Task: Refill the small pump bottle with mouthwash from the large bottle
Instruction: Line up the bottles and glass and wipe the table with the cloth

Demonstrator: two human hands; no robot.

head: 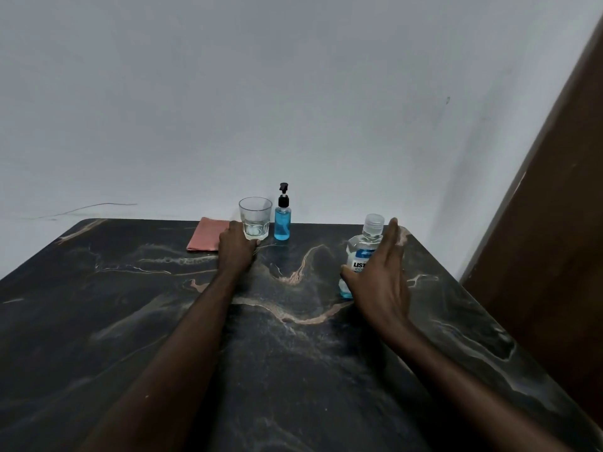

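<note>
The small pump bottle [282,223] stands upright at the table's far edge, blue liquid filling most of it, black pump on top. The large mouthwash bottle [363,252] stands to the right with a clear cap and little blue liquid at its bottom. My right hand [380,275] is spread beside it, thumb at its front left, straight fingers along its right side, not closed around it. My left hand [236,249] wraps the base of a clear drinking glass [255,216] just left of the pump bottle.
A folded pink cloth [205,234] lies left of the glass. The dark marbled table [293,353] butts against a white wall. A brown wooden panel [554,223] rises at the right, close to the table's right edge.
</note>
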